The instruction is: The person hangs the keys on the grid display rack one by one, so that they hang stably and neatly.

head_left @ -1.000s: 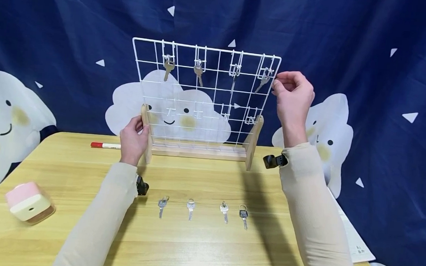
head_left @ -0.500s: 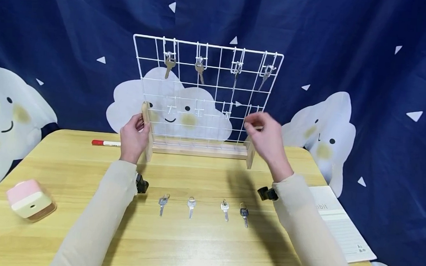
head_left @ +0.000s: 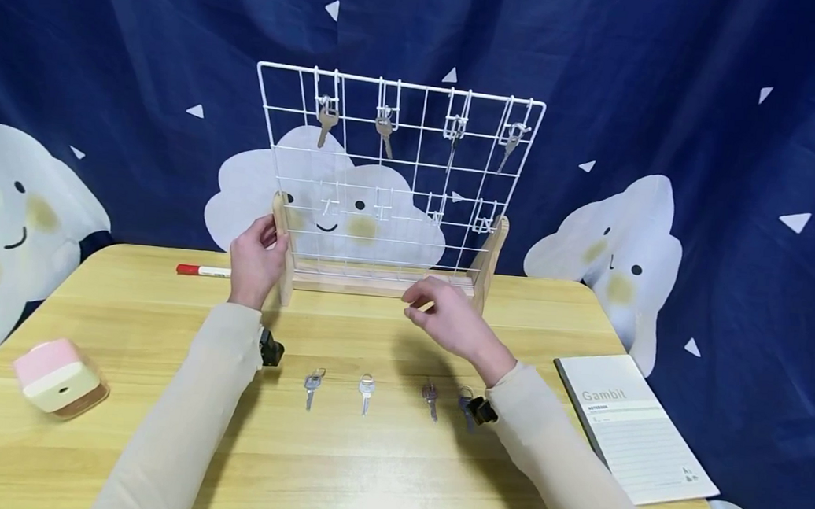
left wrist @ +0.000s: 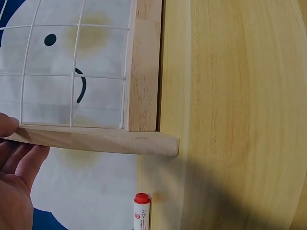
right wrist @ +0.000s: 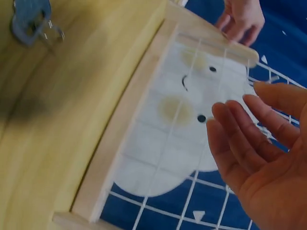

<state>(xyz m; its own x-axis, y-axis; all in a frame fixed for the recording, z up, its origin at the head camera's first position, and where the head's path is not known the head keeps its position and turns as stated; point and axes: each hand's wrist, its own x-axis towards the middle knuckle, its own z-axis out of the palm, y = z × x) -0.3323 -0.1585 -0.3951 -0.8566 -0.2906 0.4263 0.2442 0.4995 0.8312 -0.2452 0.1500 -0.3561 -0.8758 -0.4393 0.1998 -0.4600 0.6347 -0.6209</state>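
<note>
A white wire grid (head_left: 424, 106) stands in a wooden frame (head_left: 348, 285) at the back of the table. My left hand (head_left: 256, 264) grips the frame's left upright (left wrist: 100, 141), thumb on one side and fingers on the other. Fingers loosely bent and holding nothing, my right hand (head_left: 449, 316) is above the table in front of the base; the right wrist view shows its bare palm (right wrist: 278, 187). Several keys, among them a brassy one (head_left: 327, 127), hang from the upper hooks. Below them is a row of white hooks (head_left: 484, 224). A row of keys (head_left: 366, 390) lies nearer me.
A red-capped marker (head_left: 200, 270) lies behind my left hand. At the left sits a pink and cream box-like object (head_left: 58, 380) with a small hole. A notebook (head_left: 640, 428) lies at the table's right edge. Behind everything hangs a dark blue curtain (head_left: 606, 55) with cloud prints.
My right hand has come down from beside the grid's upper right corner, moving left and toward me to just above the table. The left hand keeps its hold on the upright.
</note>
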